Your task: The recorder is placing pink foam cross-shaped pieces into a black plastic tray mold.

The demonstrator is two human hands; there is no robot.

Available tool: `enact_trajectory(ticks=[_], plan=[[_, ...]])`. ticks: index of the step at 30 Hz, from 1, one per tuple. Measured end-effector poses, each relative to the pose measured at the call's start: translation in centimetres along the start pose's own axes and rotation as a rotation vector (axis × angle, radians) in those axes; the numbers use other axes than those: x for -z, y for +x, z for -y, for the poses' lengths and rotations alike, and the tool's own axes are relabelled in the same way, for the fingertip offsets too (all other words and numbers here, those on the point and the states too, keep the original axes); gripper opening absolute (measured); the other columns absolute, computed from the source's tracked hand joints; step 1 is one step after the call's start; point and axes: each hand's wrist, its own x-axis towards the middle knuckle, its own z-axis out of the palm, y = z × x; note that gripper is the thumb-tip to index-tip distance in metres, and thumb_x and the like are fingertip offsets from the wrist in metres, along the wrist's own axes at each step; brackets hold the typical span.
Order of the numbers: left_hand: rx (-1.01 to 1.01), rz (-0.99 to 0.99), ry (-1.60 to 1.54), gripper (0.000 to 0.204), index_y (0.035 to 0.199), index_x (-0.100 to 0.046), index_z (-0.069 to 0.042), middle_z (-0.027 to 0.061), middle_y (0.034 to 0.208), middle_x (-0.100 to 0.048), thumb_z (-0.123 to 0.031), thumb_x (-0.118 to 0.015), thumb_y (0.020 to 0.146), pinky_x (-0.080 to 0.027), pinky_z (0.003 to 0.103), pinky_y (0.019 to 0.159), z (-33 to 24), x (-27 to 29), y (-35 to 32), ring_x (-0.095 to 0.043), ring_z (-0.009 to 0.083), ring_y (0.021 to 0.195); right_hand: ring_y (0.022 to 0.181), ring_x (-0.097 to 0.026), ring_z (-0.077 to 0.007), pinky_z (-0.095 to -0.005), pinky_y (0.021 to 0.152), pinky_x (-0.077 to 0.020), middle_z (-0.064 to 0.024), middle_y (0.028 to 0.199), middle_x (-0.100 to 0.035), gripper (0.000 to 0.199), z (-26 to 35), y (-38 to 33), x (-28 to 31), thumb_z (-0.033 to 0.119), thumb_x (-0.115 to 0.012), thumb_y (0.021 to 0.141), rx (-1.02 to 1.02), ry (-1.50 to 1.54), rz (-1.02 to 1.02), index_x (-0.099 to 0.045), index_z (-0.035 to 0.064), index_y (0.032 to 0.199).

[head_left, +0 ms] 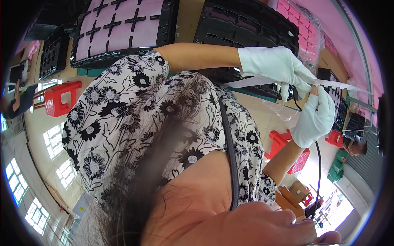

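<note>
A long, thin white strip point(344, 85) stretches across both of my gloved hands. My left hand point(273, 63), in a white glove, reaches in from the left with its fingers closed on the strip's middle. Close beside it, my right hand point(315, 119), also in a white glove, pinches the same strip; a bare fingertip shows at the glove's end. One end of the strip runs back under my left wrist, while the other reaches out to the right. What the strip is made of, I cannot tell.
Behind my left arm stand a black tray with pale pink pieces point(123, 28) and a glossy black tray point(246, 24). A pink tray in clear film point(297, 22) is beyond. Red stools point(63, 98) stand on the floor. A dark cable point(319, 164) hangs near my right hand.
</note>
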Motion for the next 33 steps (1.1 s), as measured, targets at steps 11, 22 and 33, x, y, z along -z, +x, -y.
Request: enact_trajectory(ticks=[11, 22, 33], plan=[[-0.162, 0.052, 0.188, 0.057, 0.124, -0.055, -0.014, 0.0141, 0.108, -0.064, 0.012, -0.043, 0.074, -0.050, 0.024, 0.061, 0.6, 0.9, -1.0, -0.065, 0.0138, 0.068, 0.070, -0.062, -0.0213, -0.0298, 0.063, -0.0487, -0.0087, 0.081, -0.065, 0.013, 0.5, 0.9, 0.8, 0.006, -0.069, 0.075, 0.113, 0.006, 0.097, -0.067, 0.0042, 0.088], [-0.279, 0.123, 0.386, 0.031, 0.121, -0.057, -0.024, 0.0057, 0.089, -0.067, -0.025, -0.048, 0.092, -0.049, 0.025, 0.065, 1.8, 1.6, -0.1, -0.062, 0.0146, 0.062, 0.070, -0.063, -0.0212, -0.0296, 0.062, -0.0495, -0.0064, 0.083, -0.065, 0.018, -0.4, 1.2, 1.3, 0.007, -0.071, 0.069, 0.240, -0.076, 0.211, -0.068, 0.0082, 0.086], [-0.222, 0.154, 0.368, 0.043, 0.126, -0.052, -0.027, 0.0076, 0.087, -0.066, -0.009, -0.044, 0.088, -0.051, 0.025, 0.065, 1.4, 1.7, -0.5, -0.064, 0.0144, 0.066, 0.064, -0.061, -0.0201, -0.0286, 0.058, -0.0486, -0.0079, 0.081, -0.065, 0.020, -0.5, 0.0, 0.3, 0.002, -0.070, 0.066, 0.183, 0.020, 0.084, -0.067, 0.0056, 0.085]])
